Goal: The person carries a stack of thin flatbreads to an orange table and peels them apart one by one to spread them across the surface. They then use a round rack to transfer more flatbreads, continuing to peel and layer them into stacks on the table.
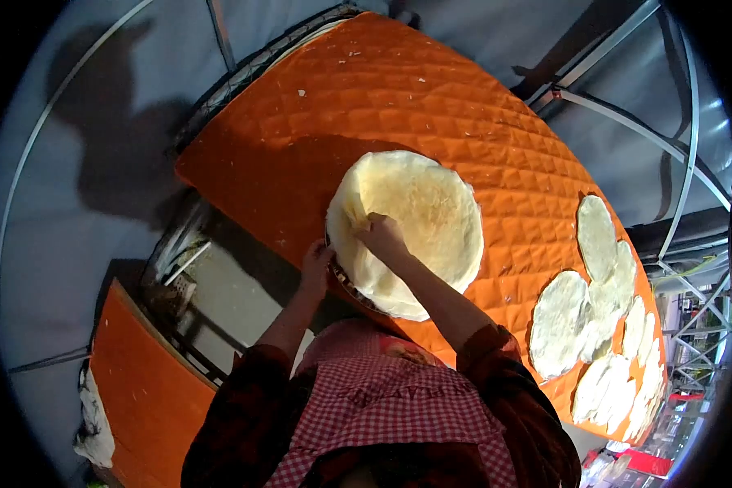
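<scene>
A large round flatbread (427, 211), pale with light brown patches in the middle, lies on a round tray. Only a strip of the tray's dark, patterned rim (351, 286) shows along the near left side. My left hand (315, 262) is closed at that rim, its fingertips partly hidden at the bread's edge. My right hand (381, 236) reaches over the bread with its fingers pinched together on the left part, where the dough layer shows a fold. Both hands touch the bread or its tray.
An orange quilted cloth (512, 195) covers the big table, with white crumbs scattered on it. Several pale flatbreads (558, 325) lie on the right, some overlapping. A second orange surface (146, 390) stands lower left, beyond a gap with a metal frame. Grey sheeting and metal poles surround the table.
</scene>
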Action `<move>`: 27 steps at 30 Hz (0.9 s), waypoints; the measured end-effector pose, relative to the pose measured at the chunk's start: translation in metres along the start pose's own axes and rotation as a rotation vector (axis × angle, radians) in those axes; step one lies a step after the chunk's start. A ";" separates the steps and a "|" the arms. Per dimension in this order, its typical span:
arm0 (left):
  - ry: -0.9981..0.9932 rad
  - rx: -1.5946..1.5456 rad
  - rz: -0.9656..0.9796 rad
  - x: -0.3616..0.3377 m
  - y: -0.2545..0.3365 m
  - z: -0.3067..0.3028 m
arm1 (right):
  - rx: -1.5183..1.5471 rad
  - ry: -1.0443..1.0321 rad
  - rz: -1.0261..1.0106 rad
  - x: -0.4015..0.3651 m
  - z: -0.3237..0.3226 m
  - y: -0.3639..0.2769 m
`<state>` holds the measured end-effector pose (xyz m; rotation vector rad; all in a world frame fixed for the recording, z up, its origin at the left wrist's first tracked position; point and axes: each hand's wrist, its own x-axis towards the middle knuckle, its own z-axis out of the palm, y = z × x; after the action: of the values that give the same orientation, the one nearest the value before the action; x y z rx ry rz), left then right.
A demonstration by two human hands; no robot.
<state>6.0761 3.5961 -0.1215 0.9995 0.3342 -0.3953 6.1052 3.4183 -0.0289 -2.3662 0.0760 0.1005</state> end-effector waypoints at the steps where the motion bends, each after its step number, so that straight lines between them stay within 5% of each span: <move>1: 0.026 0.001 -0.023 -0.002 0.001 0.001 | 0.095 -0.032 0.001 0.003 -0.001 0.011; 3: 0.069 0.126 0.029 -0.003 0.004 0.004 | 0.255 -0.041 -0.015 0.008 -0.003 0.026; 8: 0.150 -0.010 -0.089 -0.016 0.024 0.033 | -0.451 -0.038 -0.363 0.026 -0.048 0.081; 9: 0.177 -0.013 -0.100 -0.030 0.039 0.053 | -0.832 -0.038 -0.514 0.035 -0.078 0.100; 11: 0.104 0.002 -0.076 -0.021 0.030 0.045 | -1.119 -0.072 -0.548 0.073 -0.161 0.218; 12: 0.078 0.010 -0.067 -0.015 0.026 0.036 | -1.146 -0.230 -0.300 0.067 -0.241 0.156; 14: -0.010 0.074 -0.025 -0.007 0.014 0.017 | -1.055 0.065 -0.454 0.096 -0.354 0.248; 15: -0.050 0.108 -0.005 -0.007 0.012 0.010 | -1.389 -0.006 -0.299 0.115 -0.419 0.310; 18: 0.038 0.196 -0.006 -0.007 0.014 0.008 | -1.112 0.535 0.215 0.049 -0.490 0.198; 19: 0.052 0.125 -0.019 -0.007 0.016 0.013 | -1.074 0.720 0.146 0.028 -0.479 0.153; 22: 0.093 -0.099 -0.088 -0.004 0.014 0.019 | -0.770 0.823 -0.057 0.010 -0.431 0.139; 25: 0.083 -0.238 -0.214 0.008 0.017 0.002 | -0.201 0.654 -0.068 -0.011 -0.285 0.109; 26: 0.057 -0.251 -0.251 0.006 0.024 0.009 | -0.025 0.382 0.022 -0.019 -0.234 0.098; 27: 0.027 -0.262 -0.291 0.005 0.029 0.012 | 0.183 0.290 -0.094 -0.022 -0.178 0.083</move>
<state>6.0950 3.5986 -0.0964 0.7005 0.5446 -0.5851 6.0851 3.2348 0.0428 -2.1821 0.1083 -0.2844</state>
